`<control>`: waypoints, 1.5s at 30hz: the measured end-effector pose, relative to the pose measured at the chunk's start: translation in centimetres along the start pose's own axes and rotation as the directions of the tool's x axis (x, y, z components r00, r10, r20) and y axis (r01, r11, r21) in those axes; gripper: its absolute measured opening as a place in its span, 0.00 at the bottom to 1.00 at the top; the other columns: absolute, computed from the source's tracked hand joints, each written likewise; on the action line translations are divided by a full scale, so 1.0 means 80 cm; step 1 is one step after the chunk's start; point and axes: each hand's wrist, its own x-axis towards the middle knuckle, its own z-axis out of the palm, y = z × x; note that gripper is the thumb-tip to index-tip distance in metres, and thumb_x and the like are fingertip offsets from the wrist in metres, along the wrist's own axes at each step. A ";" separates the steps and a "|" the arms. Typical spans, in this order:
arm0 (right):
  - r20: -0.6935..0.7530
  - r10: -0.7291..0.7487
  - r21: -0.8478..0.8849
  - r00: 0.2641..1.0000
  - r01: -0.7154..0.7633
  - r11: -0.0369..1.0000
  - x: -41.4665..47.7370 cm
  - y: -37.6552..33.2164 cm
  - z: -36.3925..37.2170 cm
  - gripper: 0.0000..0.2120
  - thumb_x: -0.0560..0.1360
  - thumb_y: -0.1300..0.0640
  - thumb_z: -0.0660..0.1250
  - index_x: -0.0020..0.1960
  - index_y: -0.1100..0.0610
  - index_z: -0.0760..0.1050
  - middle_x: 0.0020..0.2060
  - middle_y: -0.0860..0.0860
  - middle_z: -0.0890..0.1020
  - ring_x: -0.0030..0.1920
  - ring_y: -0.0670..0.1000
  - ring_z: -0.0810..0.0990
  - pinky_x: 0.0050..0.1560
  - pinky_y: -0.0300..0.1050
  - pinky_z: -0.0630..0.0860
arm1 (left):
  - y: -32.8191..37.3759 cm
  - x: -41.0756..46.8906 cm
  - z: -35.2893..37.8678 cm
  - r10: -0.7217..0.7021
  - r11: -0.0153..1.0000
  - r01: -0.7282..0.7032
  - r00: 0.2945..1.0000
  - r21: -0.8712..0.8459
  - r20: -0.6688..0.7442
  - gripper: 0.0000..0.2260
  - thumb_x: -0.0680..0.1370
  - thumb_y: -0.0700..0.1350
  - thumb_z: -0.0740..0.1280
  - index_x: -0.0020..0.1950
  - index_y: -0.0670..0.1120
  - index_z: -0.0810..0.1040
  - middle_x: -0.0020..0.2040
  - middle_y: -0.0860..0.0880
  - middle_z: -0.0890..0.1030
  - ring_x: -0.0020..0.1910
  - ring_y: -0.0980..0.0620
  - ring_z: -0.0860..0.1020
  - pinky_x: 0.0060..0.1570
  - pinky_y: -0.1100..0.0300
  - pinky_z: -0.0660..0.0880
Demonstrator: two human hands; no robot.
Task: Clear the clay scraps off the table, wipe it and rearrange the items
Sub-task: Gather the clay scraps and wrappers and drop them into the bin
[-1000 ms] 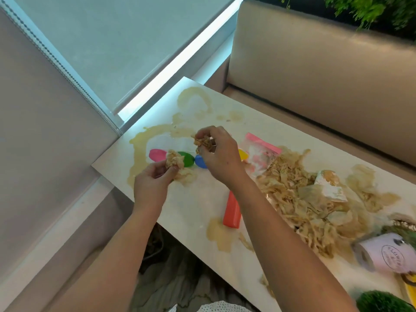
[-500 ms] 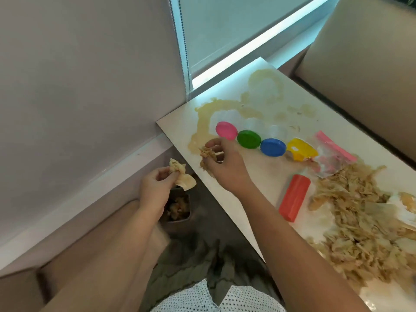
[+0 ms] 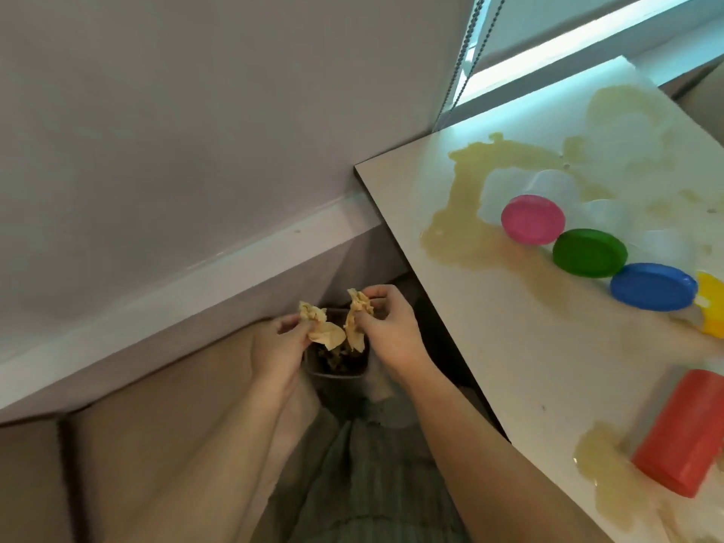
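Note:
My left hand [image 3: 280, 346] pinches a crumpled wad of beige clay scraps [image 3: 319, 327] over a small dark bin [image 3: 337, 370] on the floor, left of the table. My right hand [image 3: 391, 331] pinches a second clump of clay scraps [image 3: 357, 319] just beside it, also above the bin. Scraps lie inside the bin. The white table [image 3: 489, 307] on the right carries yellowish clay smears [image 3: 462, 213].
On the table stand a pink lid [image 3: 533, 218], a green lid [image 3: 589, 252], a blue lid [image 3: 653, 286], part of a yellow lid [image 3: 711, 303] and a red cylinder [image 3: 681, 433]. A wall ledge and a blind cord [image 3: 458, 60] lie behind. A beige seat [image 3: 156, 444] is under my arms.
Both hands carried their clay scraps from the table down and left to over the floor bin. My view swung left and down; the big scrap pile left the view.

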 end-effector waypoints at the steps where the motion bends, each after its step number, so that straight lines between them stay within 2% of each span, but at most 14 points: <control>1: -0.009 0.023 -0.007 1.000 -0.023 1.000 0.014 0.017 0.007 0.13 0.77 0.60 0.72 0.58 0.48 0.76 0.52 0.46 0.81 0.52 0.44 0.82 0.53 0.42 0.81 | -0.013 0.016 0.000 -0.007 1.000 0.006 1.000 -0.007 -0.023 0.08 0.75 0.40 0.77 0.52 0.48 0.84 0.52 0.44 0.86 0.51 0.50 0.86 0.50 0.57 0.81; 5: -0.041 0.152 0.004 0.988 -0.152 0.988 0.070 0.097 0.032 0.13 0.77 0.61 0.72 0.57 0.48 0.76 0.52 0.44 0.80 0.53 0.44 0.80 0.54 0.42 0.80 | -0.074 0.066 0.006 -0.033 0.999 0.032 0.996 -0.010 -0.081 0.08 0.75 0.40 0.77 0.49 0.51 0.83 0.51 0.46 0.86 0.51 0.50 0.85 0.50 0.57 0.81; 9: -0.075 0.238 0.035 0.968 -0.236 0.971 0.129 0.181 0.061 0.13 0.76 0.63 0.72 0.55 0.48 0.76 0.52 0.47 0.81 0.53 0.48 0.82 0.54 0.47 0.82 | -0.131 0.110 0.017 -0.037 0.998 0.044 0.992 0.054 -0.117 0.10 0.74 0.43 0.78 0.54 0.50 0.83 0.50 0.50 0.85 0.49 0.52 0.84 0.54 0.52 0.82; 14: 0.110 0.390 0.014 0.914 -0.394 0.919 0.181 0.254 0.097 0.12 0.76 0.60 0.72 0.56 0.47 0.75 0.55 0.49 0.81 0.55 0.52 0.81 0.60 0.56 0.81 | -0.183 0.148 0.026 -0.042 0.997 0.052 0.987 0.062 -0.156 0.11 0.72 0.44 0.80 0.49 0.54 0.82 0.49 0.49 0.85 0.50 0.51 0.85 0.56 0.48 0.83; 18: 0.155 0.510 -0.089 0.846 -0.502 0.860 0.200 0.286 0.097 0.21 0.79 0.61 0.67 0.69 0.48 0.70 0.58 0.48 0.76 0.56 0.50 0.77 0.59 0.50 0.79 | -0.202 0.166 0.034 -0.073 0.995 0.083 0.986 0.059 -0.152 0.10 0.72 0.43 0.80 0.47 0.54 0.82 0.48 0.48 0.86 0.50 0.49 0.85 0.57 0.46 0.82; 20: 0.141 0.548 -0.087 0.825 -0.541 0.837 0.202 0.292 0.091 0.22 0.79 0.62 0.66 0.70 0.49 0.69 0.53 0.48 0.76 0.52 0.48 0.77 0.51 0.45 0.77 | -0.205 0.170 0.038 -0.089 0.994 0.096 0.986 0.050 -0.138 0.10 0.72 0.43 0.80 0.46 0.54 0.82 0.47 0.49 0.86 0.50 0.49 0.85 0.58 0.46 0.82; 22: 0.108 0.575 -0.081 0.811 -0.569 0.818 0.203 0.298 0.084 0.20 0.79 0.62 0.66 0.70 0.51 0.70 0.54 0.50 0.77 0.54 0.50 0.77 0.53 0.47 0.77 | -0.207 0.175 0.044 -0.095 0.993 0.103 0.988 0.061 -0.122 0.09 0.72 0.43 0.80 0.46 0.54 0.83 0.47 0.49 0.87 0.49 0.50 0.86 0.58 0.47 0.82; 25: 0.050 0.580 -0.054 0.813 -0.577 0.815 0.209 0.304 0.074 0.20 0.80 0.61 0.65 0.71 0.51 0.71 0.60 0.55 0.78 0.59 0.54 0.78 0.64 0.53 0.77 | -0.201 0.183 0.058 -0.146 0.988 0.149 0.987 0.040 -0.074 0.10 0.73 0.43 0.80 0.51 0.51 0.84 0.49 0.49 0.87 0.50 0.51 0.86 0.58 0.49 0.82; 29: 0.042 0.583 -0.036 0.812 -0.582 0.813 0.216 0.301 0.066 0.20 0.81 0.61 0.63 0.71 0.51 0.71 0.62 0.53 0.76 0.61 0.53 0.76 0.66 0.53 0.76 | -0.202 0.196 0.070 -0.308 0.951 0.305 0.950 0.057 0.058 0.28 0.72 0.54 0.79 0.70 0.51 0.77 0.58 0.51 0.84 0.57 0.50 0.82 0.62 0.50 0.80; 32: 0.028 0.551 -0.098 0.834 -0.547 0.832 0.220 0.293 0.065 0.19 0.82 0.61 0.62 0.71 0.50 0.72 0.63 0.52 0.76 0.63 0.53 0.76 0.67 0.55 0.76 | -0.205 0.194 0.068 -0.346 0.938 0.347 0.935 0.010 0.076 0.32 0.75 0.54 0.77 0.76 0.47 0.72 0.63 0.47 0.82 0.60 0.49 0.80 0.60 0.55 0.78; 34: 0.029 0.509 -0.141 0.860 -0.500 0.854 0.219 0.283 0.065 0.19 0.81 0.60 0.63 0.70 0.49 0.73 0.64 0.51 0.77 0.63 0.52 0.76 0.67 0.55 0.76 | -0.198 0.186 0.065 -0.299 0.954 0.299 0.953 0.008 0.041 0.23 0.78 0.51 0.74 0.71 0.45 0.76 0.61 0.45 0.82 0.59 0.49 0.80 0.57 0.57 0.78; 37: 0.037 0.457 -0.192 0.889 -0.443 0.876 0.208 0.257 0.062 0.18 0.80 0.59 0.64 0.68 0.49 0.75 0.65 0.50 0.78 0.62 0.51 0.77 0.67 0.54 0.76 | -0.179 0.168 0.059 -0.250 0.966 0.251 0.968 0.059 -0.033 0.06 0.79 0.48 0.74 0.51 0.47 0.83 0.52 0.44 0.84 0.52 0.49 0.82 0.53 0.58 0.80; 39: 0.060 0.434 -0.205 0.899 -0.415 0.887 0.193 0.232 0.058 0.18 0.80 0.60 0.65 0.69 0.50 0.75 0.66 0.51 0.77 0.64 0.52 0.76 0.68 0.54 0.75 | -0.162 0.156 0.054 -0.236 0.967 0.240 0.971 0.089 -0.048 0.06 0.78 0.49 0.75 0.47 0.46 0.83 0.48 0.45 0.84 0.50 0.49 0.83 0.50 0.58 0.80; 45: 0.106 0.350 -0.257 0.931 -0.314 0.914 0.123 0.138 0.037 0.15 0.81 0.59 0.65 0.67 0.50 0.76 0.65 0.50 0.78 0.63 0.51 0.78 0.63 0.49 0.78 | -0.091 0.095 0.040 -0.212 0.967 0.213 0.977 0.138 -0.023 0.12 0.74 0.52 0.78 0.53 0.49 0.83 0.50 0.48 0.85 0.49 0.50 0.83 0.47 0.57 0.81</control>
